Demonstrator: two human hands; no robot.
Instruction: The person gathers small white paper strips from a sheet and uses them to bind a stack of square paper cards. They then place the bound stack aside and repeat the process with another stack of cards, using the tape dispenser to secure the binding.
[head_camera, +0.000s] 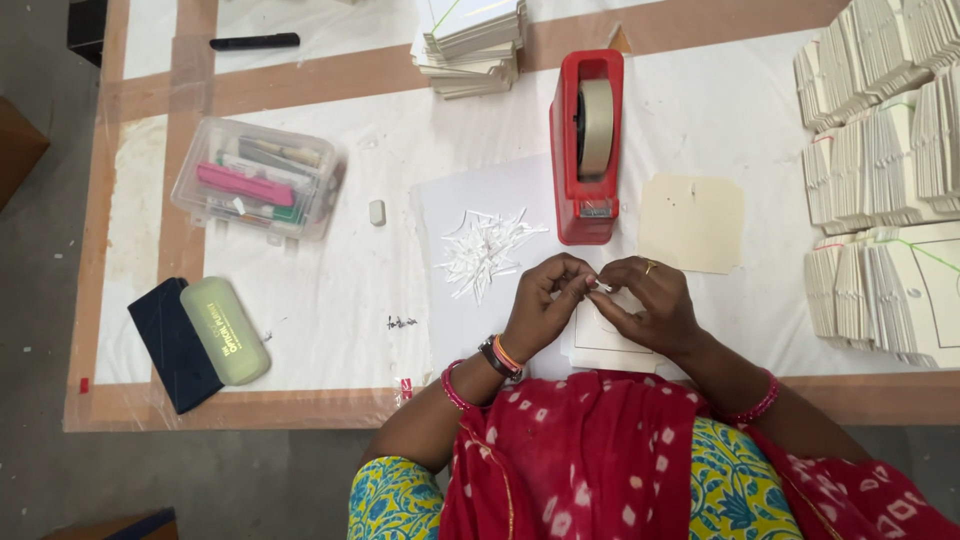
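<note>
Pinched between the fingertips of the left hand (545, 300) and the right hand (645, 300) is a small white strip (603, 287), held just above a stack of white cards (600, 335). Far left of the grip lie a dark case (170, 345) and a pale green case (225, 330). Up-left sits a clear plastic box (258, 180). Just left: a pile of white strips (485, 250). Directly above stands a red tape dispenser (587, 145). Up-right lies a cream card (692, 222); far right, bundled card stacks (885, 200).

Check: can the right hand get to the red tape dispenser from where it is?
Probably yes: right hand sits just below the red tape dispenser, with only bare sheet between. It is pinching a small white strip though.
</note>
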